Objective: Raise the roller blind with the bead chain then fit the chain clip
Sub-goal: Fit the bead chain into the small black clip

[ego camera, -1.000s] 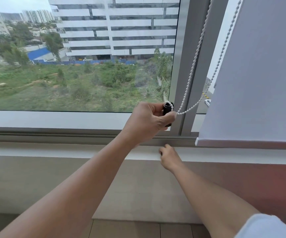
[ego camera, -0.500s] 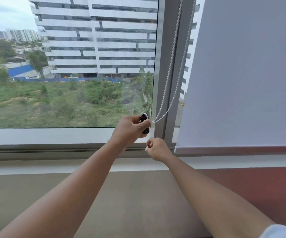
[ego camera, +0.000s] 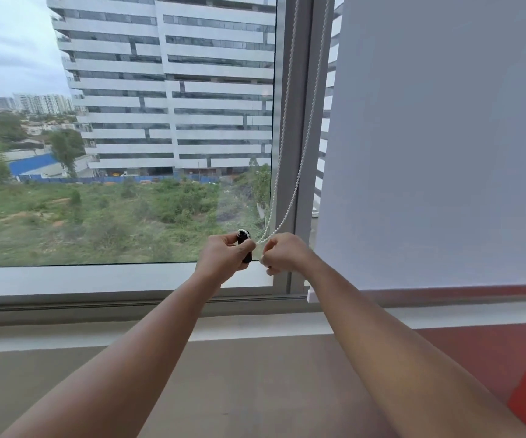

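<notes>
Both your hands are closed: your left hand (ego camera: 225, 252) grips the black chain clip (ego camera: 245, 246), your right hand (ego camera: 282, 251) just beside pinches the bead chain (ego camera: 287, 172).

No lettering, label, brand or number can be read anywhere in this view. The white office block (ego camera: 173, 90) beyond the glass carries no legible sign, and the roller blind (ego camera: 445, 137) is blank.

Right hand (ego camera: 282, 252) risen from sill, now gripping chain (ego camera: 287, 197).
</notes>
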